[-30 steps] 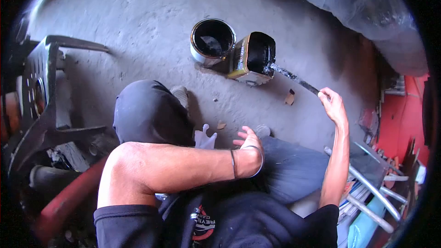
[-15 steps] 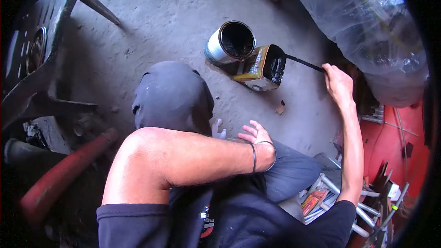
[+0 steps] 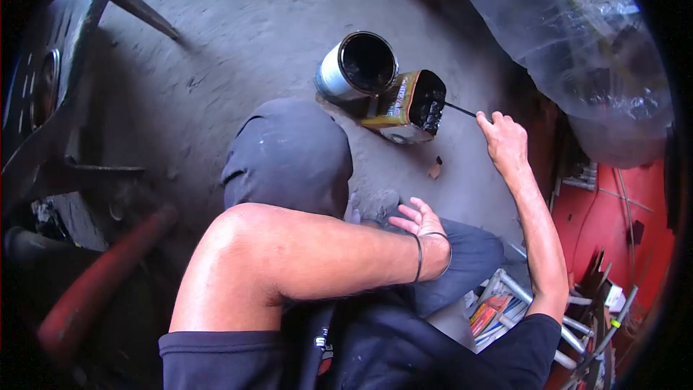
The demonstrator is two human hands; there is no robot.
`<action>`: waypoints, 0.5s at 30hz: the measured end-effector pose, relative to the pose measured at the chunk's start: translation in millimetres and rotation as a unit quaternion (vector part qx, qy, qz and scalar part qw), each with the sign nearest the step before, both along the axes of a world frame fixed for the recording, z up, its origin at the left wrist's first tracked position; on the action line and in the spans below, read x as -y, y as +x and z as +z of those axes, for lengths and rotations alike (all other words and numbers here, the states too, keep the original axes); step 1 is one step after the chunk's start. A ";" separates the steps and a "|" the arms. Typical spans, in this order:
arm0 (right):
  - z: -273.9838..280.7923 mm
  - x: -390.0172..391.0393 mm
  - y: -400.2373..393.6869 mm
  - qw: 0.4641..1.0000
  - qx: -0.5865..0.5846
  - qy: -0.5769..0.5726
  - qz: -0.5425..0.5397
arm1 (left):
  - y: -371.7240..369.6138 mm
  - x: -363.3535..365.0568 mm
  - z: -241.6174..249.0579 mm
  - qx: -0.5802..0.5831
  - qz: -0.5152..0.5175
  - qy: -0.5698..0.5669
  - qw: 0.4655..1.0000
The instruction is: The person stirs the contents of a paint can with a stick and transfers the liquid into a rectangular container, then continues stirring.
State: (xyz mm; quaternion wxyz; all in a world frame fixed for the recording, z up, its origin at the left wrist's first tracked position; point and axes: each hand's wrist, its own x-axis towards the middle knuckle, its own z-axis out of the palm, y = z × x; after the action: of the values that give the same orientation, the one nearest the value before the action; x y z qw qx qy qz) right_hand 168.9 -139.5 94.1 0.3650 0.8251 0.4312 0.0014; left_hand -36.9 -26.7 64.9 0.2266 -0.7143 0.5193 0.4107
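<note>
My right hand grips the end of a thin dark stick, whose other end goes into the open black mouth of a rectangular tin. That tin is tilted and leans against a round metal can with dark residue inside. My left hand rests near my bent knee, palm up, its fingers apart and holding nothing; a dark band circles the wrist.
A dark plastic chair stands at the left, above a red tube. Clear plastic wrapping covers something at the upper right. Metal tubes lie at the lower right beside a red surface.
My right hand has moved left toward the rectangular tin, and less of the stick shows outside it. My left hand has shifted slightly right and down in view, still open.
</note>
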 end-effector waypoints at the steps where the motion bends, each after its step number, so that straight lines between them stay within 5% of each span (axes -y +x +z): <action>1: -0.8 1.6 -3.0 1.000 0.001 0.000 -0.005 | -2.0 0.7 -0.3 -0.010 0.007 0.009 1.000; 15: -7.9 -13.7 -46.1 0.989 -0.107 0.008 -0.106 | -6.7 12.4 -5.7 -0.014 -0.025 0.021 0.999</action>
State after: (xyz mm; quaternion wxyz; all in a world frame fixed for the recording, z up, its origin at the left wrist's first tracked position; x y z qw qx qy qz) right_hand 122.7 -125.7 86.2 0.3080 0.8646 0.3778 -0.1219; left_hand -43.6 -39.1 59.2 0.2446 -0.6905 0.5312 0.4257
